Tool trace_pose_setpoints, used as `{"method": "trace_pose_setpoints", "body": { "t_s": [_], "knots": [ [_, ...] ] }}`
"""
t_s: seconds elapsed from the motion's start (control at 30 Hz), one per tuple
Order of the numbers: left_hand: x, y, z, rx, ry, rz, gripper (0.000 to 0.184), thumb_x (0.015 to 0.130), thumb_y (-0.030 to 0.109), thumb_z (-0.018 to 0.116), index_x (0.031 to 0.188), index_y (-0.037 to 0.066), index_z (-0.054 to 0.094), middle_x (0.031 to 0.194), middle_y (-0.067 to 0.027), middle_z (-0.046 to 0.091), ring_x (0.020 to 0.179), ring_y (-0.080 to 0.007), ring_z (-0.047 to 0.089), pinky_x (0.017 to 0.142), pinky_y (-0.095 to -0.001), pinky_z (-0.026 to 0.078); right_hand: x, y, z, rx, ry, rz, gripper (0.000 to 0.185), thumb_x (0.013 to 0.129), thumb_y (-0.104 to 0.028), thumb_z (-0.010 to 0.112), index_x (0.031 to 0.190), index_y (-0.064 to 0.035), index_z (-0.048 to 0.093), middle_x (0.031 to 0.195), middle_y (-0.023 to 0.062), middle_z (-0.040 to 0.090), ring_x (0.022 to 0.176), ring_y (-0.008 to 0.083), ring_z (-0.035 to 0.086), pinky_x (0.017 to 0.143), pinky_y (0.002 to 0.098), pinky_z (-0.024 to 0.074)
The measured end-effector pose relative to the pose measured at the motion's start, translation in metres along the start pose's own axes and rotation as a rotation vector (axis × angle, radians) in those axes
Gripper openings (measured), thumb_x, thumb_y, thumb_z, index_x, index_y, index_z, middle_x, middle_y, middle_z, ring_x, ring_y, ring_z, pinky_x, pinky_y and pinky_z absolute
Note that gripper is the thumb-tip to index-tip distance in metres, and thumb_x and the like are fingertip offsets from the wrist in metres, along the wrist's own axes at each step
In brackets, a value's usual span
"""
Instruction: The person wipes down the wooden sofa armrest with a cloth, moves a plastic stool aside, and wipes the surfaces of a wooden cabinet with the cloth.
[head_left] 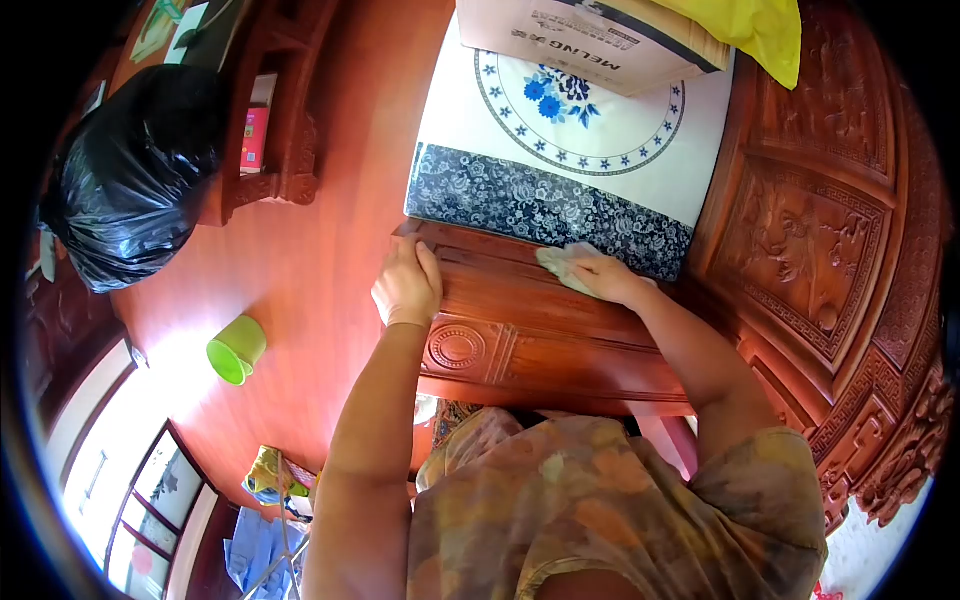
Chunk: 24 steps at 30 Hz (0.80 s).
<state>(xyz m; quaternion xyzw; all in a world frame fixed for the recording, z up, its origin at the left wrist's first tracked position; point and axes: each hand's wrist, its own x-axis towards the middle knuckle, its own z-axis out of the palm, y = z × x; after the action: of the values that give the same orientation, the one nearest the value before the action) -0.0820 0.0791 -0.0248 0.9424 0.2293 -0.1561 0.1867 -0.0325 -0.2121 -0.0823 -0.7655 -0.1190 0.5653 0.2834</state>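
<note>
My left hand (pixel 408 283) is closed around the front corner of a reddish-brown wooden armrest (pixel 540 300) with a carved side, its fingertips partly out of sight. My right hand (pixel 608 278) presses a pale, bunched-up cloth (pixel 565 266) onto the top of the same armrest, towards its back end. Just beyond the armrest lies a flat seat pad (pixel 550 195) with a dark blue floral band and a white part bearing a ring of blue flowers.
A cardboard box (pixel 600 45) and a yellow bag (pixel 750 35) are on the pad. Carved wooden panels (pixel 790 245) rise at the right. On the floor at the left stands a green bucket (pixel 237 350). A full black plastic bag (pixel 140 170) is at the upper left.
</note>
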Motion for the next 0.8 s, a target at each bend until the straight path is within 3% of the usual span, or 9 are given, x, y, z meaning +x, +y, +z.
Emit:
{"method": "trace_pose_setpoints", "body": {
  "t_s": [0.1,0.17,0.23,0.4,0.53,0.6,0.7,0.73,0.8],
  "knots": [
    [0.000,-0.006,0.006,-0.057,0.091,0.073,0.025,0.087,0.028,0.039,0.098,0.013,0.055,0.087,-0.0151,0.061,0.079,-0.0338,0.058,0.067,-0.0467,0.046,0.020,-0.068,-0.001,0.110,-0.033,-0.295,0.037,0.091,-0.029,0.041,0.127,-0.0201,0.046,0.120,0.0116,0.048,0.114,0.0247,0.036,0.097,0.0376,0.0296],
    [0.002,-0.006,0.008,-0.028,0.092,0.057,0.026,0.087,0.029,0.038,0.098,0.013,0.055,0.084,-0.0157,0.061,0.076,-0.0351,0.058,0.066,-0.0475,0.046,0.067,-0.078,0.028,0.023,0.122,-0.509,0.034,0.091,-0.030,0.041,0.120,-0.0166,0.052,0.108,0.0137,0.050,0.107,0.0271,0.040,0.096,0.0374,0.0311],
    [0.002,-0.003,0.004,-0.002,0.060,0.028,0.026,0.087,0.028,0.038,0.098,0.013,0.055,0.083,-0.0155,0.061,0.075,-0.0355,0.058,0.065,-0.0477,0.046,0.073,-0.116,0.025,0.115,0.008,-0.275,0.034,0.089,-0.037,0.043,0.112,-0.0162,0.057,0.119,0.0146,0.047,0.111,0.0305,0.043,0.092,0.0355,0.0358],
    [0.000,0.002,0.000,0.002,0.054,0.018,0.025,0.087,0.028,0.038,0.095,0.012,0.055,0.084,-0.0151,0.062,0.075,-0.0354,0.059,0.064,-0.0473,0.046,0.069,-0.087,0.026,0.107,0.013,-0.271,0.033,0.088,-0.038,0.044,0.112,-0.0185,0.057,0.114,0.0135,0.055,0.102,0.0295,0.053,0.088,0.0334,0.0404],
    [0.000,-0.001,0.003,0.004,0.074,0.033,0.025,0.087,0.027,0.038,0.095,0.012,0.055,0.086,-0.0142,0.062,0.076,-0.0345,0.059,0.065,-0.0465,0.046,0.030,-0.003,0.023,0.103,0.148,-0.254,0.032,0.090,-0.035,0.045,0.116,-0.0193,0.056,0.123,0.0128,0.050,0.113,0.0269,0.046,0.096,0.0318,0.0340],
    [0.001,0.001,0.001,0.020,0.044,0.006,0.026,0.087,0.027,0.038,0.097,0.012,0.056,0.087,-0.0137,0.062,0.078,-0.0335,0.059,0.067,-0.0458,0.046,-0.003,0.003,-0.003,0.182,-0.066,0.037,0.032,0.090,-0.034,0.045,0.115,-0.0181,0.057,0.128,0.0136,0.045,0.120,0.0278,0.041,0.099,0.0312,0.0309],
    [0.002,-0.002,0.003,0.029,0.043,0.013,0.027,0.087,0.027,0.038,0.098,0.011,0.056,0.088,-0.0139,0.062,0.078,-0.0336,0.058,0.067,-0.0458,0.046,-0.001,0.005,-0.004,0.187,-0.076,0.126,0.032,0.090,-0.033,0.044,0.114,-0.0169,0.058,0.133,0.0134,0.039,0.124,0.0281,0.035,0.101,0.0314,0.0284],
    [0.001,-0.001,0.003,0.028,0.043,0.015,0.027,0.087,0.027,0.038,0.098,0.011,0.056,0.088,-0.0139,0.062,0.078,-0.0336,0.058,0.067,-0.0458,0.046,0.013,0.008,0.009,0.002,0.085,-0.186,0.040,0.089,-0.043,0.041,0.121,-0.0204,0.052,0.132,0.0115,0.041,0.122,0.0293,0.037,0.099,0.0391,0.0321],
    [0.001,0.001,0.002,0.015,0.074,0.036,0.027,0.087,0.028,0.038,0.097,0.010,0.056,0.087,-0.0145,0.061,0.079,-0.0338,0.058,0.068,-0.0458,0.046,0.034,-0.013,0.016,0.081,0.054,-0.265,0.040,0.090,-0.042,0.041,0.122,-0.0206,0.051,0.132,0.0126,0.040,0.121,0.0292,0.037,0.099,0.0388,0.0311]
  ]
}}
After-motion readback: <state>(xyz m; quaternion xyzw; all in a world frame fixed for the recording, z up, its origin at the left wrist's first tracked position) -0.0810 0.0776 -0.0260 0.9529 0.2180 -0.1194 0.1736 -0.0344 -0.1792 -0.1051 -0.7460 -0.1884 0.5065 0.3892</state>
